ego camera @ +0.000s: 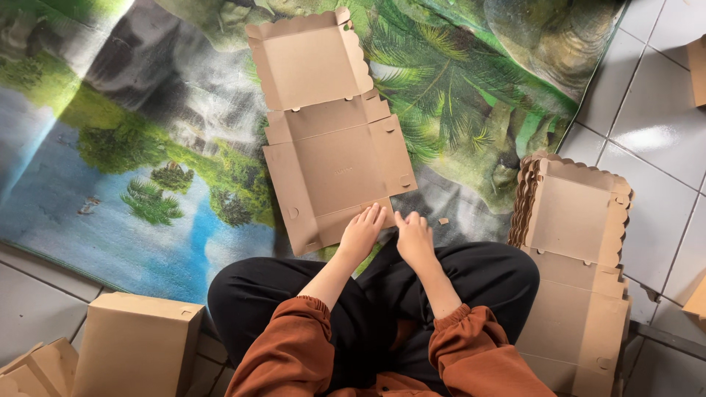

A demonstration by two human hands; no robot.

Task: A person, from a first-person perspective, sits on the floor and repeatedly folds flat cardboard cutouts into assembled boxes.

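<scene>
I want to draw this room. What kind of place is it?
Probably a home floor used for folding boxes: white floor tiles, a printed landscape mat, a flat brown cardboard box blank at the hands, and a stack of unfolded blanks.

Home floor used as packing spot, white tiles (654, 125), landscape-print mat (110, 162), stacked flat cardboard boxes (573, 220)

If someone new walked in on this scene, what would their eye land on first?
Probably the flat brown cardboard box blank, spread open on the vivid landscape-print mat in the middle. The left hand and right hand press its near flap. Next, the stack of unfolded blanks on the right, and a finished closed box at lower left.
</scene>
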